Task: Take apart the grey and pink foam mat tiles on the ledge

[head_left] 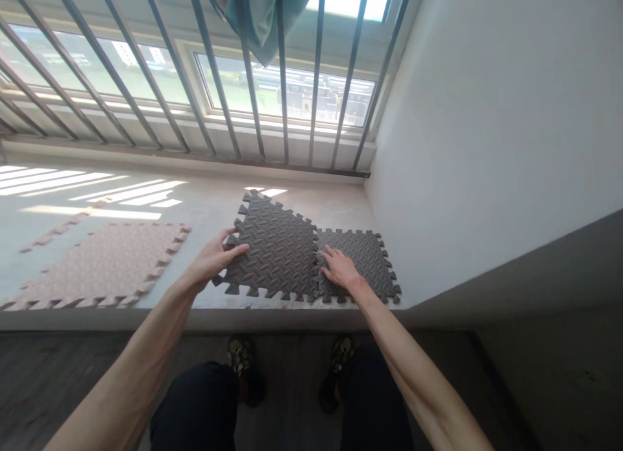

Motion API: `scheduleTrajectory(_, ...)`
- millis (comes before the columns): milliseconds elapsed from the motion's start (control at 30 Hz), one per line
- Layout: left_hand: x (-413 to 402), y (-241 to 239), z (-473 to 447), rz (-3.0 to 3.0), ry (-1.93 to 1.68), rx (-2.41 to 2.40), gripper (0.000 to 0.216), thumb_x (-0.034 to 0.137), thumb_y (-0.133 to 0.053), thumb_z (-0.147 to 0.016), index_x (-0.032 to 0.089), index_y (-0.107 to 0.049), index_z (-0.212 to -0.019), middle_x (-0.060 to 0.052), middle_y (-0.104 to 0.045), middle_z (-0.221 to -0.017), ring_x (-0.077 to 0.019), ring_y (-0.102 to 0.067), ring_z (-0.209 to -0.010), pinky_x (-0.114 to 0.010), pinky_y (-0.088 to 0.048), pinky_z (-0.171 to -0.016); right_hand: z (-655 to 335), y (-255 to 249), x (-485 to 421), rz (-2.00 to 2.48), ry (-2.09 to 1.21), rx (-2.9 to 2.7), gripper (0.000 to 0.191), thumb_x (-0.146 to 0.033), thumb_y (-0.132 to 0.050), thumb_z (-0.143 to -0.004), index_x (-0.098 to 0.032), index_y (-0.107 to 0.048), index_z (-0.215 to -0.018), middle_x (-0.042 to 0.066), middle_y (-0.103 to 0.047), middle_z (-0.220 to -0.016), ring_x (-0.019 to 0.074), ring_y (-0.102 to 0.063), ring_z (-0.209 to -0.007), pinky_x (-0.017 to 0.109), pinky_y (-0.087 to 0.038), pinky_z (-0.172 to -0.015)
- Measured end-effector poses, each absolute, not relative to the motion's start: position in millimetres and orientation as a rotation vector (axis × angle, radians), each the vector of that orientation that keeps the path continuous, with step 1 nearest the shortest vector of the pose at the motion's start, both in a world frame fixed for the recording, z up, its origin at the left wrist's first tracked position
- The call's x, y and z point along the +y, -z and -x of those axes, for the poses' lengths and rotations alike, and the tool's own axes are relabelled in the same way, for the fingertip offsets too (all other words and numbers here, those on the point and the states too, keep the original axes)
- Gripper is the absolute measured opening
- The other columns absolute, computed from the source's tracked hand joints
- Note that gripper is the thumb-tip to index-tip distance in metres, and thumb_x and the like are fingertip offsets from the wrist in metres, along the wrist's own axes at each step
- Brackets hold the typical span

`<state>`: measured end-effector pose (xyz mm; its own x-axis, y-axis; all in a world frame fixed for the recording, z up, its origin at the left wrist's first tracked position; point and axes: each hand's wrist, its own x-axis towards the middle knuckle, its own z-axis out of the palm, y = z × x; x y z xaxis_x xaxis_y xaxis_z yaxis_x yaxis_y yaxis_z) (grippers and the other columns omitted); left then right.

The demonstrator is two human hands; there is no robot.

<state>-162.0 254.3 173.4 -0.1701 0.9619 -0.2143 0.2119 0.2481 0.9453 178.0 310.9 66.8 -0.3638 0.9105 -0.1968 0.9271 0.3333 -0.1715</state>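
Observation:
Two dark grey foam puzzle mats lie on a pale stone window ledge (204,207). My left hand (214,259) grips the left edge of the left mat (277,243), which sits slightly skewed and overlaps the seam with the other mat. My right hand (338,269) rests flat, fingers spread, on the right mat (367,259) close to that seam. The right mat lies in the ledge's corner against the wall.
A pinkish-beige foam mat (104,263) lies on the ledge at left, with a loose border strip (56,230) behind it. Metal window bars (285,81) rise behind the ledge, a green cloth (260,16) hanging on them. A white wall (487,126) closes the right side.

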Motion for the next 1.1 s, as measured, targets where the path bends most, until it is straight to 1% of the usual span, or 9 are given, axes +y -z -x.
scheduleTrajectory(100,243,-168,164,-1.108,-0.992,1.575,0.085,0.039,-0.091,-0.075,0.024,-0.054,-0.150,-0.007,-0.080,-0.098,-0.0225,-0.077,-0.070,-0.030,-0.064,-0.053,-187,-67,279,-1.659,0.459,2.521,0.074,-0.033,-0.073,-0.098,-0.030,-0.046,-0.167,0.008,-0.033,-0.182,0.0417,-0.036,-0.164,0.058,-0.046,-0.126)
scheduleTrajectory(233,231,-162,165,-1.143,-1.039,1.570,0.087,0.042,-0.089,-0.075,0.025,-0.051,-0.152,-0.007,-0.078,-0.101,-0.0245,-0.079,-0.075,-0.033,-0.066,-0.054,-187,-64,261,-1.633,0.499,2.472,0.073,-0.032,-0.074,-0.099,-0.028,-0.048,-0.166,0.010,-0.038,-0.180,0.0447,-0.033,-0.165,0.058,-0.047,-0.127)
scheduleTrajectory(567,186,-181,161,-1.174,-1.144,1.564,0.086,0.049,-0.088,-0.078,0.025,-0.052,-0.153,-0.008,-0.081,-0.111,-0.0291,-0.082,-0.100,-0.040,-0.071,-0.079,-189,-62,266,-1.655,0.578,2.447,0.073,-0.032,-0.076,-0.097,-0.035,-0.049,-0.165,0.008,-0.036,-0.181,0.0437,-0.029,-0.167,0.065,-0.043,-0.126)
scheduleTrajectory(700,169,-189,187,-1.109,-1.204,1.569,0.087,0.048,-0.092,-0.075,0.029,-0.054,-0.152,-0.009,-0.082,-0.115,-0.0287,-0.083,-0.096,-0.039,-0.071,-0.076,-186,-67,266,-1.820,0.873,2.499,0.052,-0.029,-0.074,-0.095,-0.033,-0.069,-0.147,0.007,-0.052,-0.172,0.0399,-0.037,-0.164,0.064,-0.037,-0.131)
scheduleTrajectory(767,158,-188,201,-1.004,-1.186,1.512,0.090,0.045,-0.094,-0.075,0.029,-0.053,-0.154,-0.009,-0.084,-0.113,-0.0274,-0.083,-0.091,-0.036,-0.071,-0.073,-177,-70,259,-1.921,1.052,2.525,0.042,-0.040,-0.051,-0.109,-0.029,-0.072,-0.143,0.009,-0.067,-0.158,0.0317,-0.057,-0.151,0.053,-0.046,-0.126)
scheduleTrajectory(833,144,-182,212,-0.886,-1.138,1.416,0.093,0.042,-0.096,-0.074,0.030,-0.052,-0.155,-0.010,-0.084,-0.115,-0.0275,-0.084,-0.090,-0.036,-0.070,-0.073,-164,-69,245,-2.098,1.538,2.426,0.058,-0.053,-0.033,-0.112,-0.024,-0.069,-0.147,0.012,-0.077,-0.141,0.0262,-0.075,-0.124,0.044,-0.062,-0.107)
scheduleTrajectory(900,127,-167,220,-0.756,-1.118,1.339,0.088,0.042,-0.095,-0.075,0.030,-0.055,-0.153,-0.011,-0.084,-0.119,-0.0290,-0.084,-0.095,-0.037,-0.071,-0.075,-150,-63,225,-2.231,2.179,2.149,0.066,-0.066,-0.047,-0.104,-0.022,-0.066,-0.150,0.011,-0.081,-0.127,0.0236,-0.079,-0.099,0.037,-0.067,-0.082)
scheduleTrajectory(967,108,-145,223,-0.611,-1.186,1.267,0.071,0.051,-0.086,-0.083,0.027,-0.063,-0.145,-0.012,-0.083,-0.124,-0.0316,-0.082,-0.106,-0.041,-0.071,-0.081,-135,-52,202,-2.308,2.547,1.940,0.076,-0.069,-0.068,-0.090,-0.023,-0.065,-0.150,0.009,-0.082,-0.122,0.0233,-0.077,-0.096,0.033,-0.064,-0.072)
scheduleTrajectory(1100,71,-88,195,-0.429,-1.466,1.118,0.052,0.070,-0.062,-0.094,0.027,-0.073,-0.120,-0.013,-0.081,-0.127,-0.0359,-0.075,-0.124,-0.056,-0.068,-0.097,-101,-25,163,-2.622,2.598,1.967,0.085,-0.071,-0.072,-0.084,-0.019,-0.062,-0.151,0.014,-0.075,-0.140,0.0301,-0.072,-0.125,0.040,-0.065,-0.093)
